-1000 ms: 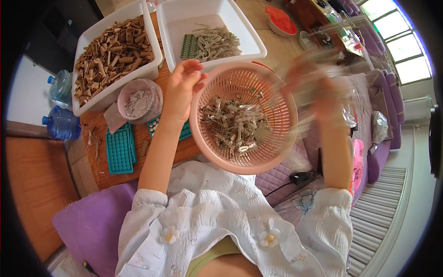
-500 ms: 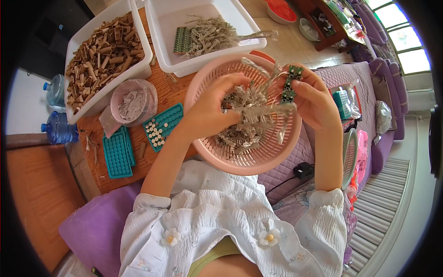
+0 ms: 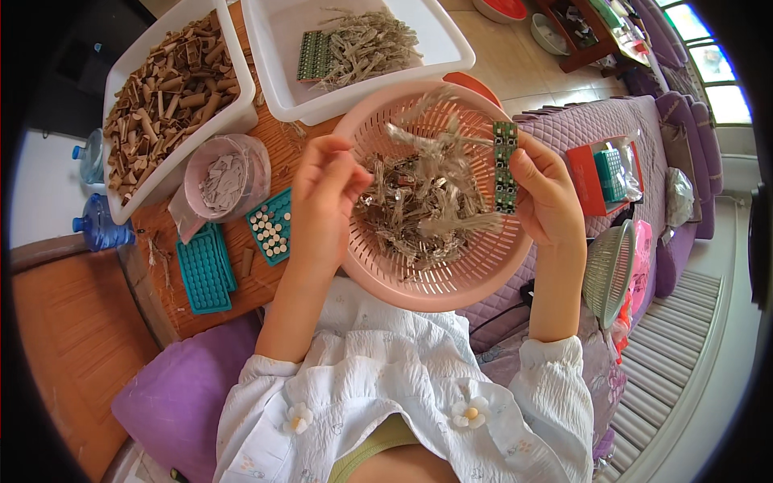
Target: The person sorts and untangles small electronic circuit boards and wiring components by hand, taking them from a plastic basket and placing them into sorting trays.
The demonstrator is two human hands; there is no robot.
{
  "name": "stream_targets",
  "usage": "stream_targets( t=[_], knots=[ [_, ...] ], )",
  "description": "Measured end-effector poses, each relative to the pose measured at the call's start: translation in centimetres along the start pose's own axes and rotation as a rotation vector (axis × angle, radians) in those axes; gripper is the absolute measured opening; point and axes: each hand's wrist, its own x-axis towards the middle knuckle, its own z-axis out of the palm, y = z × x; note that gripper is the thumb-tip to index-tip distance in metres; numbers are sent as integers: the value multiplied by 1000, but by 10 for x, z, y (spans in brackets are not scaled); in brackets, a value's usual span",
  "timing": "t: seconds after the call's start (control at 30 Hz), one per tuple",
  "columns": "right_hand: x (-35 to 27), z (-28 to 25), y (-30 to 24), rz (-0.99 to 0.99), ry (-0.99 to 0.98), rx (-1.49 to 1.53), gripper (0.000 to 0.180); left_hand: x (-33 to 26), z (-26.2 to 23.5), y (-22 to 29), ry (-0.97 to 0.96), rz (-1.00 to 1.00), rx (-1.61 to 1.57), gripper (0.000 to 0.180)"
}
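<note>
My right hand (image 3: 551,193) grips the edge of a narrow green circuit board strip (image 3: 505,169), thumb on its near face. Grey stranded wires (image 3: 451,145) trail from the strip's left side, blurred by motion. They hang over a pink colander (image 3: 386,282) that holds a tangled heap of similar wires (image 3: 411,213). My left hand (image 3: 324,189) is raised over the colander's left rim, its fingers curled and thumb drawn in. Anything small between those fingertips cannot be made out.
A white tub (image 3: 278,84) at the back holds wires and a stack of green boards (image 3: 314,56). Left of it, another tub (image 3: 241,109) is heaped with brown cardboard pieces. Teal trays (image 3: 205,270) and a pink bowl of white scraps (image 3: 221,185) stand on the wooden table (image 3: 161,298).
My left hand has moved left, away from the wires, to the colander's rim. The board strip in my right hand now hangs more upright, its wires swinging.
</note>
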Motion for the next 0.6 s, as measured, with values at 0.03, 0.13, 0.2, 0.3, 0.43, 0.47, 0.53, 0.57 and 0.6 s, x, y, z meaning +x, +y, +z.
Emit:
stream_targets(
  t=[0.03,0.13,0.2,0.3,0.43,0.47,0.53,0.57,0.6],
  knots=[
    [0,2,3,33,68,7,34,-1,2,2,41,76,-5,4],
    [-2,8,12,6,102,40,36,-12,-7,-1,-145,280,244,7],
    [-1,8,20,0,17,37,33,-30,-1,-2,-171,324,293,7],
    [-2,9,34,-14,148,133,22,-35,11,-5,-237,226,532,6],
    [-6,23,49,-11,108,446,19,-17,0,-16,-47,155,316,8],
    [-8,24,52,-10,112,449,19,-14,1,-16,-47,151,319,8],
    [-12,27,56,112,84,645,18,-8,4,-14,-76,132,395,9],
    [-14,30,55,148,85,657,17,-8,4,-12,-113,85,446,14],
    [-15,29,57,148,88,659,17,-7,4,-12,-114,82,447,14]
  ],
)
